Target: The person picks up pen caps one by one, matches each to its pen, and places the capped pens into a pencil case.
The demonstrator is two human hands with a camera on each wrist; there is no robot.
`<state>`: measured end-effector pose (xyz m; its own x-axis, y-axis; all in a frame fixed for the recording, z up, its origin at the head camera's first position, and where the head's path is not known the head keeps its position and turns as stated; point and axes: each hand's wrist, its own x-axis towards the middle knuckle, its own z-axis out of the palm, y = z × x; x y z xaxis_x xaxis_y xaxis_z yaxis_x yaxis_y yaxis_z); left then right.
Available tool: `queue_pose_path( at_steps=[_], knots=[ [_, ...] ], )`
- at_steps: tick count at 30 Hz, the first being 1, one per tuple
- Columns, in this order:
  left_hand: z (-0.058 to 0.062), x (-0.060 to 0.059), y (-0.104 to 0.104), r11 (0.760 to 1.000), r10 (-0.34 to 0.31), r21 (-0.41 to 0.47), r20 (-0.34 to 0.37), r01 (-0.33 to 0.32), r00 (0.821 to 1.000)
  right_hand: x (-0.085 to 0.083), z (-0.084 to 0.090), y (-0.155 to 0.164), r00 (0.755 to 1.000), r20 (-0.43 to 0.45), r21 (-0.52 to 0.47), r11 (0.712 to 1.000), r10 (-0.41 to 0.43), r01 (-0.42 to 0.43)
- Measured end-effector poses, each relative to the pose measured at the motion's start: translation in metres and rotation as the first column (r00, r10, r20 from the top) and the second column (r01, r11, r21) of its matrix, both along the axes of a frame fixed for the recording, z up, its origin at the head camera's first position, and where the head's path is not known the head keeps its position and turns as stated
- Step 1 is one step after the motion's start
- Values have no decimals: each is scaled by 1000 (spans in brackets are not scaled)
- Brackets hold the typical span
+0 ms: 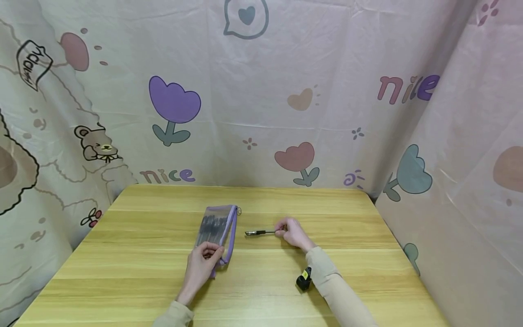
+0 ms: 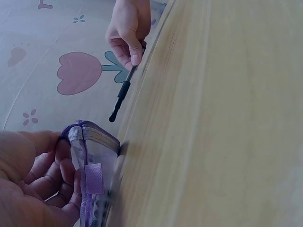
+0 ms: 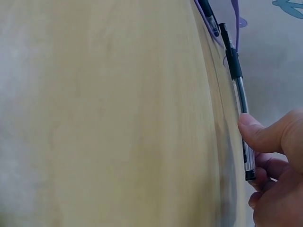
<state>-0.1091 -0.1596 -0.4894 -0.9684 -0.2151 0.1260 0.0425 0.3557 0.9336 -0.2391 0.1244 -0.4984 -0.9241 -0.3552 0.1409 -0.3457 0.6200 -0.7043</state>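
left hand (image 1: 203,260): fingers curled, gripping pencil case (image 1: 218,228), lower centre
right hand (image 1: 291,232): pinching pen (image 1: 259,232), centre, on table (image 1: 122,272)

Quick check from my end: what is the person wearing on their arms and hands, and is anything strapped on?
Both arms wear long beige sleeves ending at the wrists. The left hand and right hand are bare: no gloves, and no rings that I can make out. A small black device with a yellow mark sits by the right wrist.
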Motion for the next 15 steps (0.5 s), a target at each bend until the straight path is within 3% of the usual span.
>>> queue_pose_path(
  at_steps=[15],
  knots=[
    [0,1,0,1000,-1,-13,-6,1,1000,7,10,-3,997,60,-21,999,48,-46]
  ],
)
